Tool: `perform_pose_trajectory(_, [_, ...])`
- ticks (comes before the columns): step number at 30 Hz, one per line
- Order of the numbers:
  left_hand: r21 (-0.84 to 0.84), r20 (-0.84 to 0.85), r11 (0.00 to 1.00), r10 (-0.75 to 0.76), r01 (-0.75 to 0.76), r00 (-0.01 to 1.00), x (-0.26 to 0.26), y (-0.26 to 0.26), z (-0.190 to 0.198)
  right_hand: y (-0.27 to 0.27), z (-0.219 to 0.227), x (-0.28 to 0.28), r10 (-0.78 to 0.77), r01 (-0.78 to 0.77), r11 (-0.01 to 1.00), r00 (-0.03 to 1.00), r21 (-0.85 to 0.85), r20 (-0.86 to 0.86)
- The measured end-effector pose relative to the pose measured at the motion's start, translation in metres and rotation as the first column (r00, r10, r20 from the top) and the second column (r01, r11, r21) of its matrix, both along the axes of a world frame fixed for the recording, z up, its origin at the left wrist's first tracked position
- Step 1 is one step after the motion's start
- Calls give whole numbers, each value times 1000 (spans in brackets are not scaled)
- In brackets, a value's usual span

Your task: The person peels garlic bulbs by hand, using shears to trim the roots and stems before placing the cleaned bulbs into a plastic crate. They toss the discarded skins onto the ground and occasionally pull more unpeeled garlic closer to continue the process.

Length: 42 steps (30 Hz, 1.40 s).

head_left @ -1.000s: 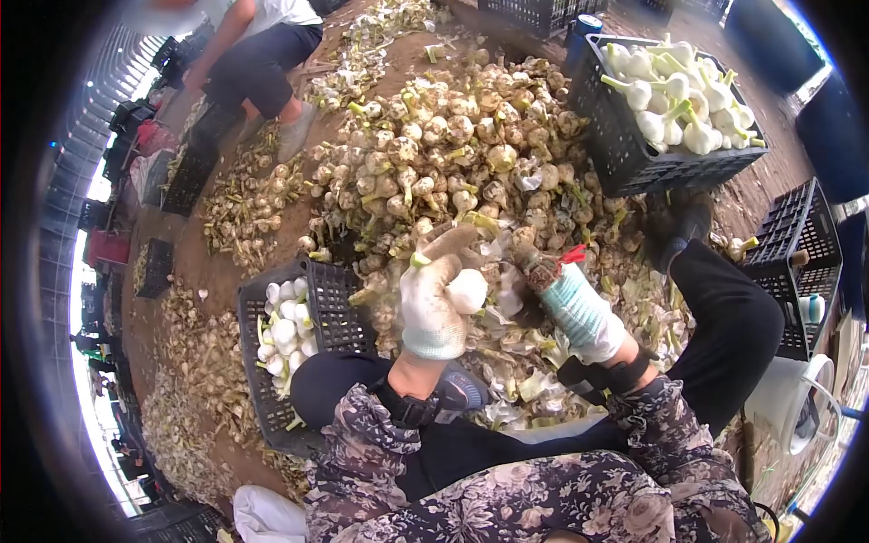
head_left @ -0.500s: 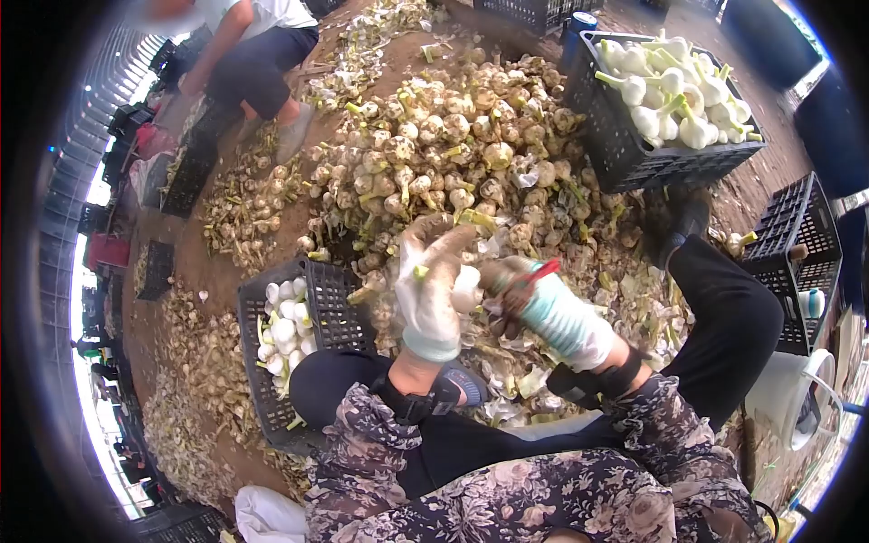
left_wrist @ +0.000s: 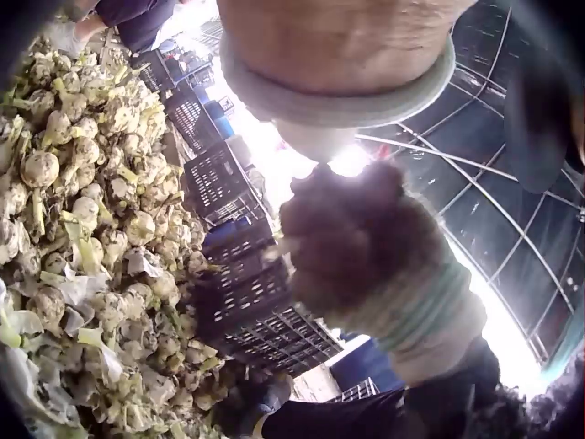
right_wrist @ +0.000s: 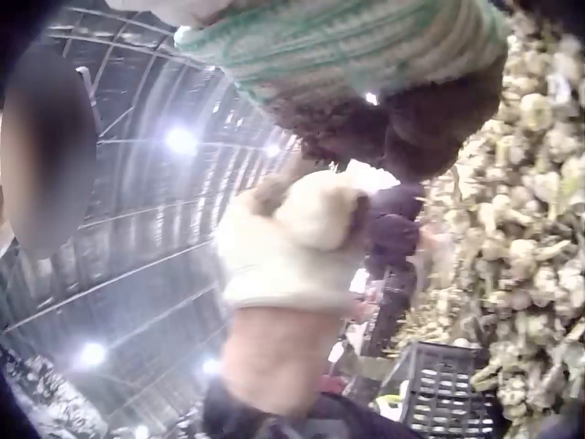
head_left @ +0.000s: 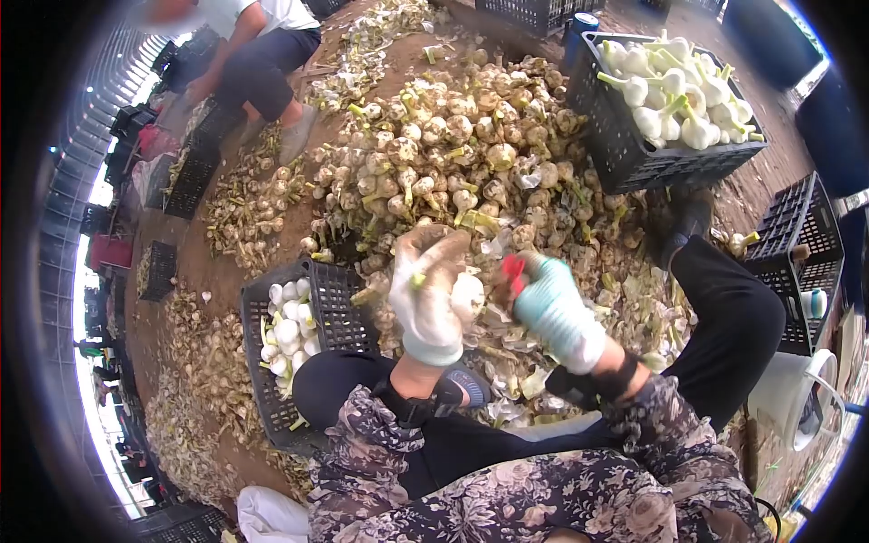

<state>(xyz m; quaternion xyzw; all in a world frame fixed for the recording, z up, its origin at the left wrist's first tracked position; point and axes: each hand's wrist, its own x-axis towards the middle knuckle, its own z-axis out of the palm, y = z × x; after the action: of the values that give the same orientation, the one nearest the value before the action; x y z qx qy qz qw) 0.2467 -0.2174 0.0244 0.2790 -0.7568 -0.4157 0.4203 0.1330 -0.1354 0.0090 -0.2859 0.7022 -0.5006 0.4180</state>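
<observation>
My gloved left hand holds a peeled white garlic bulb, its green stem end showing between the fingers. Close on the bulb's right is my right hand, in a dirty white and mint-green glove with its fingers curled. A small red thing shows at those fingers; I cannot tell what tool, if any, it belongs to. From the right wrist, the pale bulb appears in the left hand below the dark, soiled right fingers. Beyond both hands lies a large heap of unpeeled garlic.
A black crate full of white garlic stands at the upper right. Another crate of peeled bulbs sits beside my left knee. An upright crate and a white bucket are on the right. A person sits at the upper left.
My right hand came left to the bulb, then drew slightly back, and the red thing shifted left with it. The left hand has turned slightly and still holds the bulb.
</observation>
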Motion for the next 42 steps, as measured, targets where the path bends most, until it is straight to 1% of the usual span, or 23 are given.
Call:
perform_pose_trajectory(1, [206, -73, 978, 36, -20, 997, 0, 4, 5, 1, -12, -9, -18, 17, 1000, 999, -10, -39])
perform_pose_trajectory(3, [304, -156, 953, 43, 7, 987, -2, 3, 5, 8, -67, -30, 41, -42, 999, 999, 30, 34])
perform_pose_trajectory(4, [405, -229, 914, 65, 35, 971, -1, 2, 4, 10, -35, -26, 47, -48, 998, 998, 30, 32])
perform_pose_trajectory(6, [395, -205, 919, 85, 3, 975, -3, 4, 4, 25, 23, -21, 110, -88, 994, 884, -71, 454])
perform_pose_trajectory(7, [379, -186, 925, 97, -20, 978, -4, 4, 4, 19, 5, -21, 253, -216, 919, 965, -330, 72])
perform_pose_trajectory(8, [378, -186, 926, 93, -16, 978, -5, 4, 4, 13, -13, -22, 173, -326, 791, 931, -518, -323])
perform_pose_trajectory(10, [146, -68, 989, -3, 13, 998, -6, 4, 5, 9, 7, -15, 401, -387, 896, 916, -217, 23])
perform_pose_trajectory(11, [41, -74, 998, -36, 39, 997, -5, 1, -1, 7, 2, -10, 330, -342, 935, 936, -94, -123])
perform_pose_trajectory(17, [319, -166, 948, 71, -14, 984, -3, 5, 9, 16, 9, -21, 271, -264, 960, 960, -94, 73])
perform_pose_trajectory(20, [261, -124, 965, 65, -31, 990, -7, 10, 18, 18, 9, -19, 227, -218, 974, 946, -65, 230])
perform_pose_trajectory(22, [-87, 17, 996, 34, -32, 999, -6, 8, 13, 16, 15, -4, 233, -180, 963, 930, -202, 285])
perform_pose_trajectory(23, [-342, 70, 940, 21, 4, 997, -1, -4, -2, 11, 19, -2, 276, -276, 961, 961, 9, -13])
perform_pose_trajectory(24, [-341, 70, 940, 21, 4, 997, -1, -3, -1, 11, 20, 1, 276, -276, 961, 961, 9, -13])
perform_pose_trajectory(26, [-17, -56, 1000, 0, -1, 998, 0, 3, 5, 12, 19, 6, 159, -158, 987, 983, -20, 92])
perform_pose_trajectory(30, [146, -140, 989, 31, -11, 990, 2, 1, -2, 8, -10, -14, -97, 77, 993, 962, 84, 257])
perform_pose_trajectory(31, [309, -254, 951, 52, 30, 966, -1, 1, -1, 7, -21, -22, 39, -39, 997, 999, 73, -2])
perform_pose_trajectory(34, [264, -164, 963, 1, 43, 986, 4, -3, 2, 18, 0, -24, 60, -80, 973, 993, 218, 99])
perform_pose_trajectory(35, [382, -256, 920, 18, 84, 967, 2, 0, 4, 20, -34, -30, 169, -155, 984, 968, 87, -186])
perform_pose_trajectory(36, [381, -257, 921, 16, 86, 966, 1, 1, 6, 21, -19, -29, 167, -153, 984, 968, 85, -188])
perform_pose_trajectory(37, [393, -248, 913, -7, 107, 969, 0, 3, 8, 22, 9, -24, 161, -148, 987, 952, -67, 259])
perform_pose_trajectory(38, [406, -239, 905, -30, 128, 971, -1, 4, 8, 21, 25, -20, 190, -73, 977, 736, -202, 649])
perform_pose_trajectory(39, [406, -240, 904, -34, 132, 970, -3, 4, 8, 18, 26, -16, 187, -69, 977, 738, -203, 649])
perform_pose_trajectory(42, [129, -135, 989, -57, 74, 989, -4, 3, 5, 8, 19, -5, 190, -167, 958, 979, -233, 78])
